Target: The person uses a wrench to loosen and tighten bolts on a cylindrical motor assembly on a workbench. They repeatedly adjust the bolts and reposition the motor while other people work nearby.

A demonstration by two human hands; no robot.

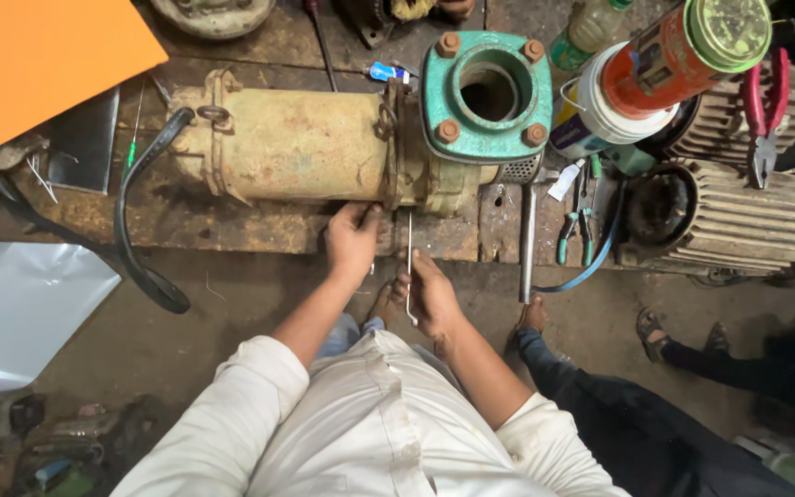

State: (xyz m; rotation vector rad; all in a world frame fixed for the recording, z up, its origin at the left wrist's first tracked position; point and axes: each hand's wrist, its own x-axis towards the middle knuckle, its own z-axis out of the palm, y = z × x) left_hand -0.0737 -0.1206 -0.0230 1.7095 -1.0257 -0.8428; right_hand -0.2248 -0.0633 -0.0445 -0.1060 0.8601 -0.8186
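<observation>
The left hand is pressing, fingers curled, against the lower edge of a long, rusty cream-yellow metal pump body lying on its side on the worn wooden tabletop. The right hand is gripping a thin L-shaped steel rod, holding it upright with its tip reaching the pump's underside, just beside the left hand. A green round flange with rusty bolts is sitting at the pump's right end. A black curved hose is hanging off the tabletop's left edge.
</observation>
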